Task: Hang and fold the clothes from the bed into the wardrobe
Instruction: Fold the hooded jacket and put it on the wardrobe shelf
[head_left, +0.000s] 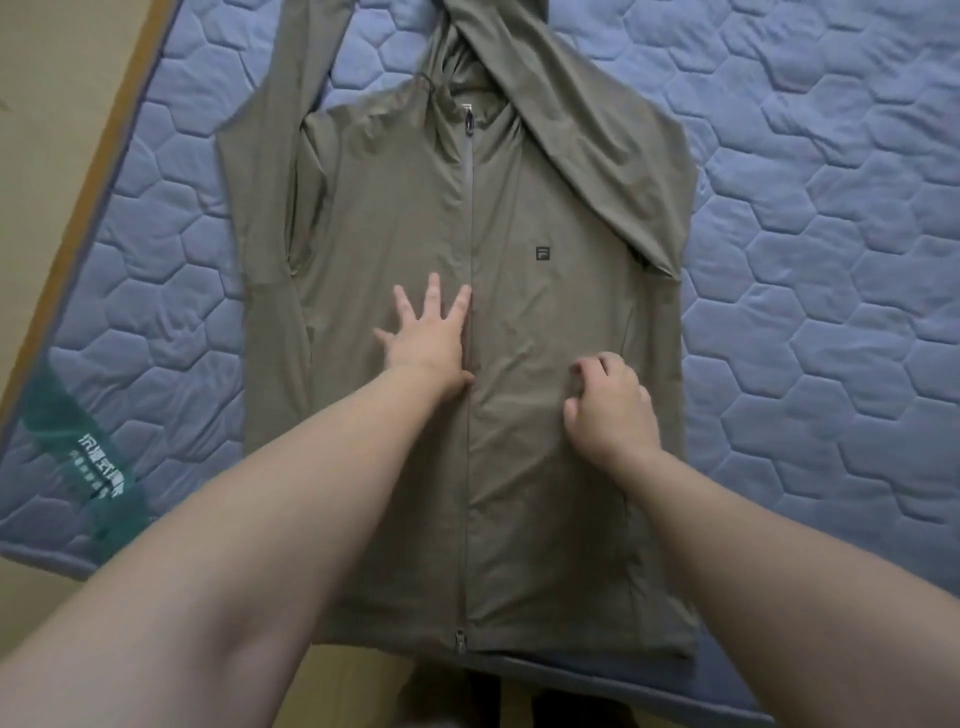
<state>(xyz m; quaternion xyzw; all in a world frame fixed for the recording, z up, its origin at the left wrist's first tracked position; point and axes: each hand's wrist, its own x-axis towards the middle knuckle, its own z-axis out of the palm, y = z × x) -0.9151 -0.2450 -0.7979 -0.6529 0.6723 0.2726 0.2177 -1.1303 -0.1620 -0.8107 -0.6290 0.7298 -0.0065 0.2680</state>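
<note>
- I see the olive jacket (545, 338) lying front-up and flat on the blue quilted mattress (831, 260), with its zip (470, 218) closed and running straight away from me.
- My left hand (428, 343) rests just left of the zip, palm down and fingers spread, pressing the cloth.
- My right hand (608, 410) sits right of the zip and nearer me, its fingers curled and nipping a small fold of jacket fabric.
- A small dark logo (543, 253) lies right of the zip, beyond my right hand.
- The right sleeve (597, 156) lies bent on the right shoulder.
- Far left of the zip, a green label (98, 467) marks the mattress corner.
</note>
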